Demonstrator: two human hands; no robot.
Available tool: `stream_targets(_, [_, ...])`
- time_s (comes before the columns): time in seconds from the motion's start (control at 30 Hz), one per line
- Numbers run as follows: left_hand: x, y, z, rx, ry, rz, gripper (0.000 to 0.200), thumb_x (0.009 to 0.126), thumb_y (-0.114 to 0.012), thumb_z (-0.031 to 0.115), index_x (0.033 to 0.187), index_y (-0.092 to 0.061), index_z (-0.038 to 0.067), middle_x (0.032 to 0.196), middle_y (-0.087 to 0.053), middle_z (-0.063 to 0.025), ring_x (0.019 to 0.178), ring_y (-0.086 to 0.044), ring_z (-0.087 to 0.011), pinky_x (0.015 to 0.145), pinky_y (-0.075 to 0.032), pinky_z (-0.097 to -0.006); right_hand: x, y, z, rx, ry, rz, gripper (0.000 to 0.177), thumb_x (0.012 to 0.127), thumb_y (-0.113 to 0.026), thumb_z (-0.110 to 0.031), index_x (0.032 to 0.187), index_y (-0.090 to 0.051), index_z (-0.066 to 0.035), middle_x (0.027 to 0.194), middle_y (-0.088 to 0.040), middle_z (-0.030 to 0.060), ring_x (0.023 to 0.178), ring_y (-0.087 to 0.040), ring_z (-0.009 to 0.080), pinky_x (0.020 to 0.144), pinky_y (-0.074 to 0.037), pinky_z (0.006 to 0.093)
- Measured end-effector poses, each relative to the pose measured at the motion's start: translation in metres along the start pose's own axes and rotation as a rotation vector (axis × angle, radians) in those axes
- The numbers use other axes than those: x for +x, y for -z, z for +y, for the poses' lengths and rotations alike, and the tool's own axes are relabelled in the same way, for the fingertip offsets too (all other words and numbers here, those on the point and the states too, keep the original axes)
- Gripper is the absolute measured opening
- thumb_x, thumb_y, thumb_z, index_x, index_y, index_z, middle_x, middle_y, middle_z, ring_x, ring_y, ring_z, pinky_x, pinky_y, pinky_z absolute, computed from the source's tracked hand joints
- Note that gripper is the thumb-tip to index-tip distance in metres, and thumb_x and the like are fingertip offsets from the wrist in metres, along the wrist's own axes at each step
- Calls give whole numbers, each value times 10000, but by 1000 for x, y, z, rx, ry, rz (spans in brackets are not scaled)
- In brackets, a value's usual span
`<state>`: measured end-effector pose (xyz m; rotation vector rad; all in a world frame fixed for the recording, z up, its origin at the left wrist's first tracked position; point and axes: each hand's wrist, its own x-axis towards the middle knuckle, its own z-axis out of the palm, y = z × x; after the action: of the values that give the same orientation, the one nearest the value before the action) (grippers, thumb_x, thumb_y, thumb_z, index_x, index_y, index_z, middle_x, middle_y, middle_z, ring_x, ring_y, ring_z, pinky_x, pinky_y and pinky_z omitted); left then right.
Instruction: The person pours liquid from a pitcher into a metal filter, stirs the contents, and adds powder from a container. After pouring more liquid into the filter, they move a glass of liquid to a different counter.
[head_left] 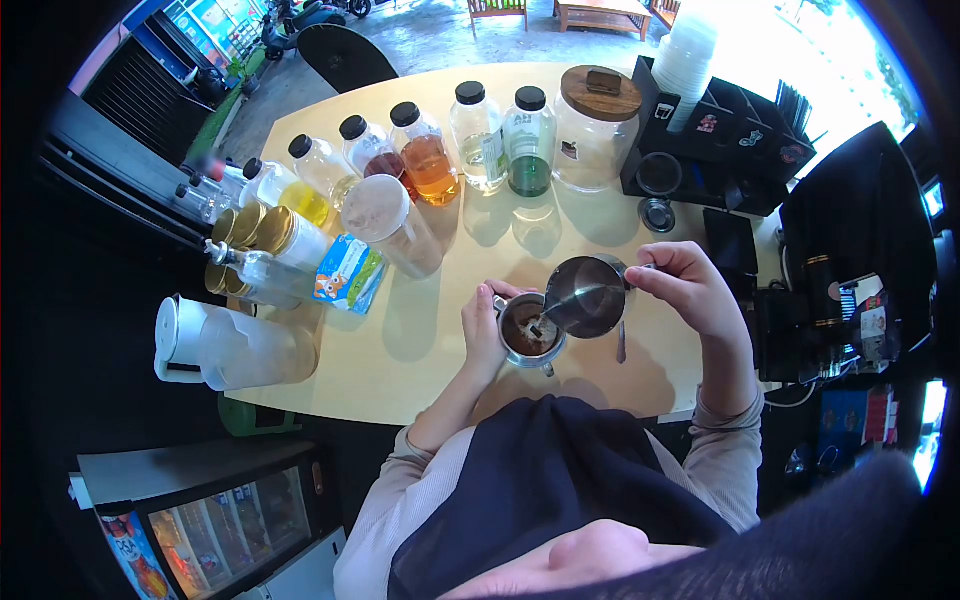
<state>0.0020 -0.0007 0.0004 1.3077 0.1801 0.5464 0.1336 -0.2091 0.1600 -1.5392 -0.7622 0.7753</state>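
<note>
My left hand [484, 332] is closed around the side of a small metal cup [552, 354], which holds brown liquid with a pale patch of foam. Pinched by its handle in my right hand [684, 284] is a metal pitcher [590, 305], tilted to the left so that its rim hangs over the cup. Some clear or pale liquid shows inside the pitcher. Whether a stream runs between the two vessels is hard to make out. A spoon [621, 343] lies on the table just right of the cup, partly hidden by the pitcher.
On the wooden table [430, 385], bottles of coloured syrup [432, 170] curve along the back. A clear tumbler [410, 235], a blue carton [349, 274] and a white-lidded jug [250, 350] stand left. A wooden-lidded jar [592, 140] and black organizer [700, 165] are at back right.
</note>
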Motion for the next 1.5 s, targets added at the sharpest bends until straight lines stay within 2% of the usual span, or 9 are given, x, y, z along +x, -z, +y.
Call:
stream_targets(0.8, [0,1,-1,8,10,-15,576,1064,-218,422,902,-553,-18,926,-689,-242,879,-694,-249,831,-559,-347,-5,5,-1,-50,6,20,254,934,-648,-120,715,-609,3,669,-543,-71,639,-435,-16,558,-341,189])
stream_targets(1.5, [0,1,-5,-32,31,-7,586,1055,-231,463,905,-543,-10,925,-684,-244,906,-693,-260,831,-563,-352,-9,6,-5,-26,9,19,222,934,-649,-114,757,-638,20,714,-620,-32,668,-504,-6,599,-393,177])
